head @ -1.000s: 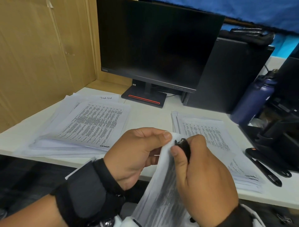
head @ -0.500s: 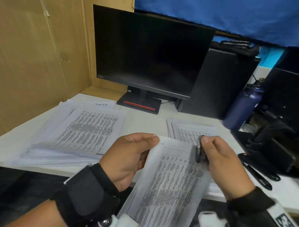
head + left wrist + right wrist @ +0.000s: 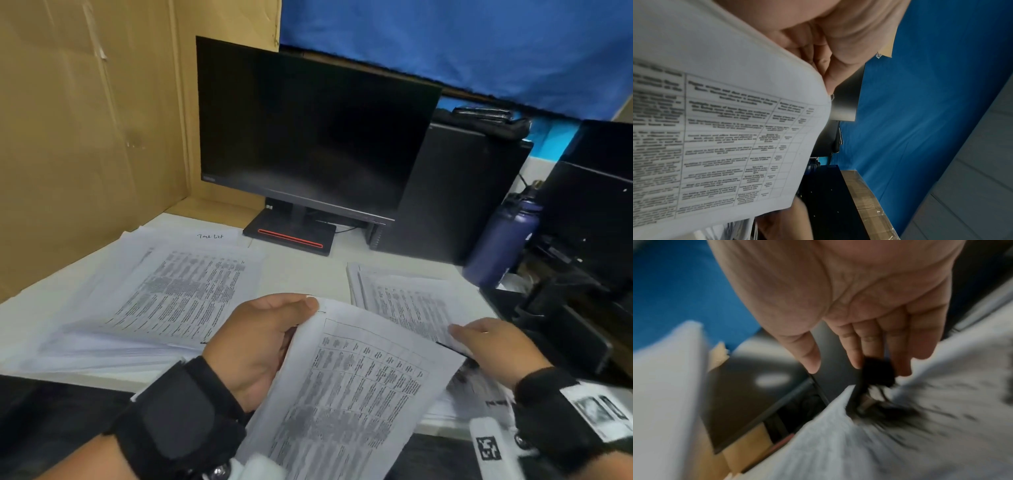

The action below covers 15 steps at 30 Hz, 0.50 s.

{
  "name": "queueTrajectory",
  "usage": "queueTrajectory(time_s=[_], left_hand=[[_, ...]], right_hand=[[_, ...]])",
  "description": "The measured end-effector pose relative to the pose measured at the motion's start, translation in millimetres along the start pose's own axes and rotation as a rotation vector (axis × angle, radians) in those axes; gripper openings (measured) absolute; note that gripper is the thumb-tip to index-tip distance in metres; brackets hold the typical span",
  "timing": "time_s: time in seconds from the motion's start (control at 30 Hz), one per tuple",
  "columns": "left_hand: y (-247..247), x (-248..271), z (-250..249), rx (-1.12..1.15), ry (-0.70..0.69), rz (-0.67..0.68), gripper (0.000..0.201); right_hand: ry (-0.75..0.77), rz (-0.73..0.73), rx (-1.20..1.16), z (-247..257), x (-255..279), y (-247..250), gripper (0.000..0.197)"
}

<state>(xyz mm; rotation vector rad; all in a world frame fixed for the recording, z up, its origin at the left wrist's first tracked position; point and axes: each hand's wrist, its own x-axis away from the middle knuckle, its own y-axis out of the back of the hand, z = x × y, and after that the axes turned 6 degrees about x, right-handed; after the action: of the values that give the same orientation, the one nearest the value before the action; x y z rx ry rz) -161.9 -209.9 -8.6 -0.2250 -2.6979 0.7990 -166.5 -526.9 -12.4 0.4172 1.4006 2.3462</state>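
My left hand [image 3: 274,335] grips a sheaf of printed table sheets [image 3: 359,394] by its upper left corner, thumb on top, in front of the desk edge. The left wrist view shows the same sheets [image 3: 725,129] under the curled fingers [image 3: 818,53]. My right hand [image 3: 479,337] reaches low over the right paper pile [image 3: 404,298], fingers nearly straight and thumb apart. A small black binder clip [image 3: 877,371] sits at its fingertips [image 3: 855,356] against the paper; the view is blurred. In the head view only a thin black edge of the clip [image 3: 454,349] shows under that hand.
A larger spread pile of printed sheets [image 3: 164,294] lies on the white desk [image 3: 301,274] at the left. Behind stand a dark monitor [image 3: 308,137], a black computer tower [image 3: 455,198] and a purple bottle [image 3: 500,240]. Cardboard wall [image 3: 85,137] on the left; black gear [image 3: 565,308] on the right.
My right hand has taken the black clip off the sheaf's top edge and moved right and down onto the right pile. The sheaf has fanned open in my left hand.
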Motion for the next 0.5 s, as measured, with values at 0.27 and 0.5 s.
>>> queueTrajectory(time_s=[0.27,0.5], left_hand=[[-9,9,11,-0.111,-0.047,0.060,0.012],[-15,20,14,-0.309,-0.177,0.193,0.013]], right_hand=[[0.738,-0.358,-0.093,74,126,-16,0.007],[0.835,-0.371,-0.072,72,130,-41,0.007]])
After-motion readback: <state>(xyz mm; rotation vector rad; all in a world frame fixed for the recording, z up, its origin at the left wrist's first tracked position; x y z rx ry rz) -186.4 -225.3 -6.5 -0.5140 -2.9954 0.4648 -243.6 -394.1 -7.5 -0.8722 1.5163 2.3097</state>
